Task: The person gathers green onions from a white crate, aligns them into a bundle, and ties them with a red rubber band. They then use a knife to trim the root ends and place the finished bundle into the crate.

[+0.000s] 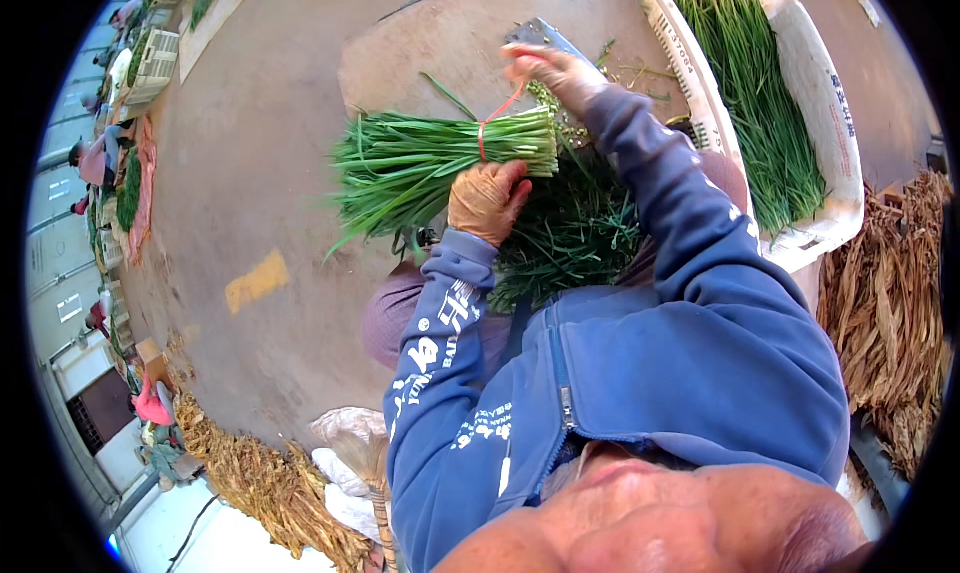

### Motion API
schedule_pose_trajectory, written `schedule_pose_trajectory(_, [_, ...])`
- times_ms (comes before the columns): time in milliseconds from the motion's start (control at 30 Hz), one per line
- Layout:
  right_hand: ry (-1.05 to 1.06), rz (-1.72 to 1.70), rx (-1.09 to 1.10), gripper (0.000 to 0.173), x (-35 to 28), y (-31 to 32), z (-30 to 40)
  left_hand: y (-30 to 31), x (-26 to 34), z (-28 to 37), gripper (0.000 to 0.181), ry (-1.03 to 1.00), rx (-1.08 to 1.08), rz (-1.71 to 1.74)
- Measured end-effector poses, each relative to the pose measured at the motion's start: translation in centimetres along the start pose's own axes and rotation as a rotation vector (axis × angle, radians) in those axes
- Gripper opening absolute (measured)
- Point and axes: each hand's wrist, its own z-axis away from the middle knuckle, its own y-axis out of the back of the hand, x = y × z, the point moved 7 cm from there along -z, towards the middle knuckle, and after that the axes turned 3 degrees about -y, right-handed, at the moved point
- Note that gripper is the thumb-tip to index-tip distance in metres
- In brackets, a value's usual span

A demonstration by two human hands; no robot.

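A bunch of long green chives (420, 149) lies sideways before me, its pale cut ends to the right. A thin red tie (481, 139) circles it near those ends. My left hand (487, 202), in what looks like a tan glove, is closed at the bunch's near side, fingers partly hidden. Above the bunch, my right hand (559, 74) grips the tie's stretched free end; motion blurs its fingers. Beyond that hand is a flat metal blade or plate (544, 37), partly covered. Loose dark green leaves (574, 235) are heaped by my lap.
A white plastic crate (844, 190) of long green leaves (750, 108) stands at right, lined with a white sack. Dried brown leaves (885, 310) are piled behind it, with more (255, 475) at lower left beside a straw broom (379, 498). People and crates line the far left.
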Motion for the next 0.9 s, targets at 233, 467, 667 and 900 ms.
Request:
schedule_pose_trajectory(233, [-0.301,0.724,0.372,0.033,2.6,6.2,9.2,1.1,-0.5,-0.6,0.083,-0.208,0.156,-0.321])
schedule_pose_trajectory(467, [-0.376,1.108,0.200,0.056,3.0,3.6,8.5,1.0,-3.0,-5.7,0.114,-0.162,-0.448,-0.367])
schedule_pose_trajectory(667, [-0.432,1.165,0.186,0.077,4.1,4.2,7.7,2.1,-3.1,-7.4,0.112,-0.029,-0.590,-0.254])
schedule_pose_trajectory(900, [-0.358,1.113,0.244,0.069,4.6,4.5,8.3,4.2,-4.6,-5.9,0.110,0.188,-0.373,-0.293])
